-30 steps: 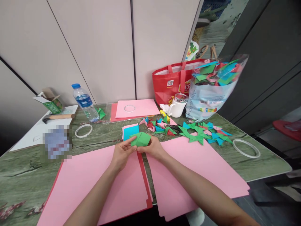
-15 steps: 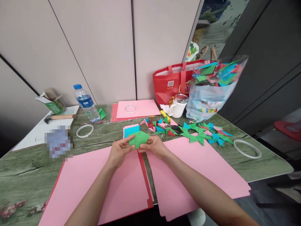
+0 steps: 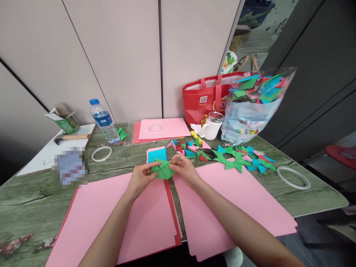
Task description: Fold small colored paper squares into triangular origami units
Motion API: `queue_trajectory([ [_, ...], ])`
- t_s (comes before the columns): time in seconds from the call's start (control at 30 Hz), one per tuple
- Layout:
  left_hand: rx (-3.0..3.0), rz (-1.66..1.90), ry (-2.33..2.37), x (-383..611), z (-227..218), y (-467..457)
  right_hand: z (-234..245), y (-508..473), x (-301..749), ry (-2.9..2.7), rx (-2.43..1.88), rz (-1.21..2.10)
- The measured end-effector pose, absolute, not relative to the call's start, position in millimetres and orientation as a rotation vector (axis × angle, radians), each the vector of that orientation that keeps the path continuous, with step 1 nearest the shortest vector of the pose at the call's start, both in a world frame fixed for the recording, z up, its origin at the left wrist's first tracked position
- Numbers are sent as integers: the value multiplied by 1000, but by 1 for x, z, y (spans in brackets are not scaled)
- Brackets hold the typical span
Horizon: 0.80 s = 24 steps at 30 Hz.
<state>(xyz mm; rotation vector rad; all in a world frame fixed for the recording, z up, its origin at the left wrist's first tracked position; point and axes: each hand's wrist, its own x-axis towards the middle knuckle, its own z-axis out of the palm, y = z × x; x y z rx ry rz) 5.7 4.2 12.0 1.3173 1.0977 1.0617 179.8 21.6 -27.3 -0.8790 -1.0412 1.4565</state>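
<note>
A folded green paper (image 3: 164,170) is held up between my two hands, above the gap dividing two stacks of pink paper. My left hand (image 3: 141,180) pinches its left end, thumb in front. At its right end, my right hand (image 3: 185,170) grips the edge between thumb and fingers. Just behind lies a small pile of paper with a blue sheet (image 3: 157,155) on top. Beneath my forearms spread the left pink stack (image 3: 105,207), with red sheets under it, and the right pink stack (image 3: 236,196).
Folded paper pieces (image 3: 235,159) lie right of centre. Behind them stand a white mug (image 3: 213,128), a red bag (image 3: 194,100) and a plastic bag (image 3: 250,111) of folded paper. A water bottle (image 3: 104,120), hammer (image 3: 73,137) and tape rings (image 3: 293,178) are around.
The green paper has turned and now shows a creased, folded face. My right hand's fingers have shifted up along its right edge. The whole view has moved slightly.
</note>
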Motion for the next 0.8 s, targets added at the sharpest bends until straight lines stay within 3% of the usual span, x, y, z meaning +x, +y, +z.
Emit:
queue_trajectory([
  [0.23, 1299, 1329, 1163, 6, 5, 7, -28, 17, 176, -1247, -917, 1425],
  [0.47, 1325, 1141, 1088, 10, 2, 4, -23, 12, 174, -1203, -926, 1440],
  [0.8, 943, 1209, 930, 9, 0, 10, -19, 11, 174, -1427, -835, 1346],
])
